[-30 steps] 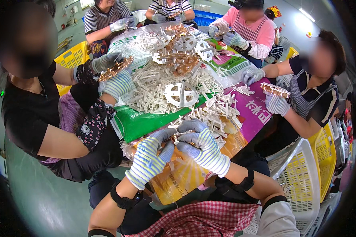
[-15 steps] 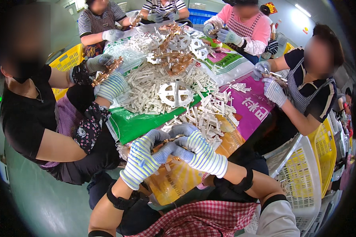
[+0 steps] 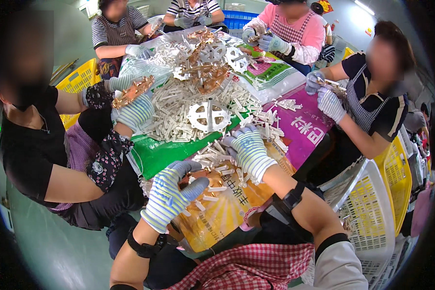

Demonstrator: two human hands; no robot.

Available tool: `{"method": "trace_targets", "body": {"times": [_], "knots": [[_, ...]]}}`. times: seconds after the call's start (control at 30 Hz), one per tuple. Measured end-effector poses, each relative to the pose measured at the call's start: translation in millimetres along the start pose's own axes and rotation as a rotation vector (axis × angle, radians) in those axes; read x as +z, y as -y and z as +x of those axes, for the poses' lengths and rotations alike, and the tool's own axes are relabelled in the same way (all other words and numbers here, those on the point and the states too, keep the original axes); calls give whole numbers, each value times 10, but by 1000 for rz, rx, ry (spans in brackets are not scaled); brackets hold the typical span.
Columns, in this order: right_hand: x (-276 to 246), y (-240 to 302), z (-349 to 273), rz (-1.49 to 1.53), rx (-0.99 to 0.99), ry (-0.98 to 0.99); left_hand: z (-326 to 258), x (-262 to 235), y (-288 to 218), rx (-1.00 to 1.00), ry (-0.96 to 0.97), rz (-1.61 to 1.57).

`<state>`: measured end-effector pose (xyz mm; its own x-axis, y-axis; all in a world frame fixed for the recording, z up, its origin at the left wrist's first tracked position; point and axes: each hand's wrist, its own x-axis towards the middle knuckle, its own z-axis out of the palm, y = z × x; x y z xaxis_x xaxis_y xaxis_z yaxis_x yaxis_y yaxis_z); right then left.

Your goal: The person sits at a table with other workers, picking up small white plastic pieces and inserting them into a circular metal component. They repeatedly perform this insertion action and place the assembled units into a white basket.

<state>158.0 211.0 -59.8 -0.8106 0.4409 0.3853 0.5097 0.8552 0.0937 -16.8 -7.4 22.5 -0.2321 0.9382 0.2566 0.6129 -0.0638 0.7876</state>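
Right hand [image 3: 249, 152] now apart, open on white pieces [image 3: 212, 159]; left hand [image 3: 171, 193] curled around copper parts [image 3: 188, 180].

A smooth grey-green painted floor [image 3: 58, 251] spreads below and to the left of the hands. Yellow slotted plastic crates [image 3: 372, 212] stand to their right, another yellow plastic basket [image 3: 77, 79] far left, and a blue plastic crate [image 3: 238, 20] beyond, under a bright ceiling strip light [image 3: 363, 5].

Left hand [image 3: 171, 193] curled closed; right hand [image 3: 246, 150] reaches forward, fingers spread.
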Motion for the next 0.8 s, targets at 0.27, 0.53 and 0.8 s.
{"method": "trace_targets", "body": {"times": [0.27, 0.53, 0.8], "knots": [[-106, 54, 32, -64, 80, -15, -30, -25, -45, -217, -91, -365], [-205, 141, 60, -108, 236, 186, -44, 24, 146, -92, -30, -193], [-799, 720, -57, 1039, -65, -336, -48, 100, 264, -24, -20, -201]]}}
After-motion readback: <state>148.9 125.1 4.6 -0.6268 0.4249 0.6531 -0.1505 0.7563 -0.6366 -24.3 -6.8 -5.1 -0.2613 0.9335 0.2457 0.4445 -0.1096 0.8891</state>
